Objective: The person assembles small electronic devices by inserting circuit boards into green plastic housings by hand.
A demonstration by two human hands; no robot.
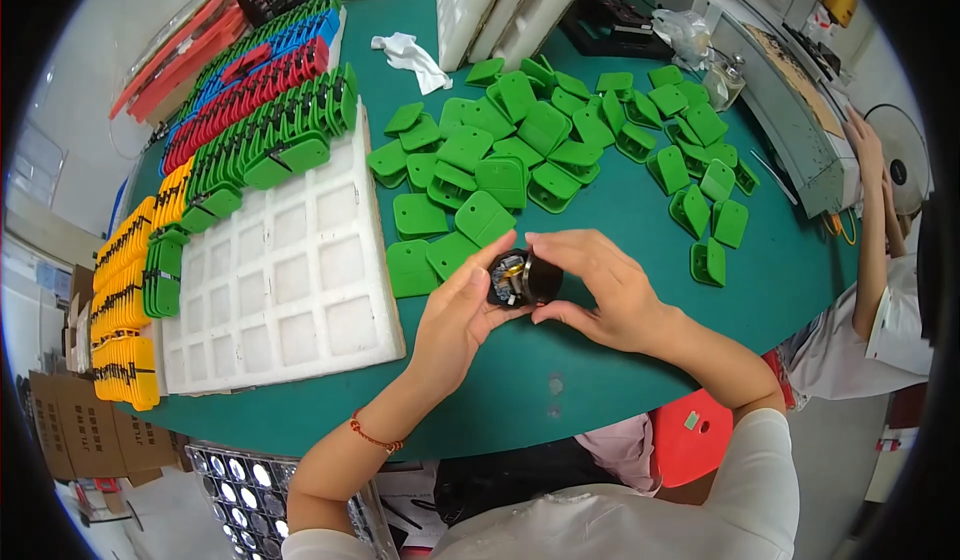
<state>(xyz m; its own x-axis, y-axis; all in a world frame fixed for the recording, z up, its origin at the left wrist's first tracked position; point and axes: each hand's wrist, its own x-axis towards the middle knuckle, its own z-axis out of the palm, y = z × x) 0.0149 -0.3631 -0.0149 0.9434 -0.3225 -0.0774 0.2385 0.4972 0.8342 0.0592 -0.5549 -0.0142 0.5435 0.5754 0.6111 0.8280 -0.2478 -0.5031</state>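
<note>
My left hand (448, 328) and my right hand (612, 295) meet over the table, both closed around a small round black device. The open black housing (509, 278) faces left, showing small electronic parts and a gold-coloured piece inside. A smooth dark part (543, 280) sits against its right side, under my right fingers. Whether the two parts are joined cannot be seen. Just beyond my hands lies a loose pile of flat green plastic pieces (486, 218), each with a small hole.
A white foam tray (383, 260) with square pockets lies left, bordered by rows of yellow pieces (125, 310), green pieces (285, 163) and red pieces (255, 85). A white cloth (412, 60) and foam blocks (505, 10) are at the back. Another person's arm (872, 230) is at right, beside a grey machine (790, 120).
</note>
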